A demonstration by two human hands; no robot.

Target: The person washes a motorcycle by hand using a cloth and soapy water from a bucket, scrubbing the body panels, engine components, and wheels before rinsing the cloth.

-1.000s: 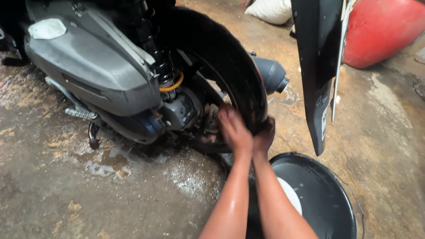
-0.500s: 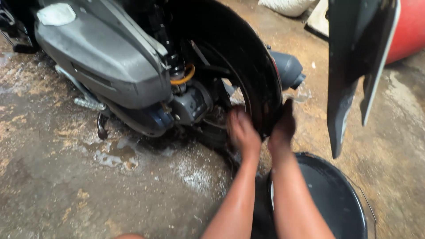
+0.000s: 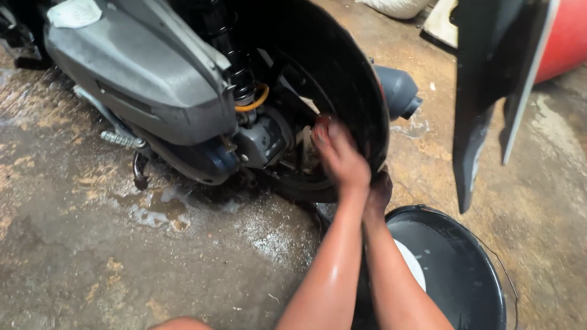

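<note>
At the scooter's black rubber rear tyre [image 3: 361, 116], the left hand [image 3: 339, 156] lies open on its sidewall at six o'clock; the right hand [image 3: 379, 190] below, grip unclear. Washing seems underway; reaching higher likely needs firmer rubbing.

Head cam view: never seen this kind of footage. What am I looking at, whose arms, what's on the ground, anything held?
There is no robot here. The single picture comes from a camera worn on a person's head, looking down at their own two bare, wet arms.

In front of them stands a scooter seen from the rear: its grey side cover and its black rear tyre. The left hand lies flat on the side of the wheel, fingers spread. The right hand is tucked under the tyre's lower edge and mostly hidden; whether it holds anything cannot be told.

On the wet concrete floor lie puddles, and a black bucket stands beside the right arm. A black mudguard flap hangs at the right, with something red behind it.
</note>
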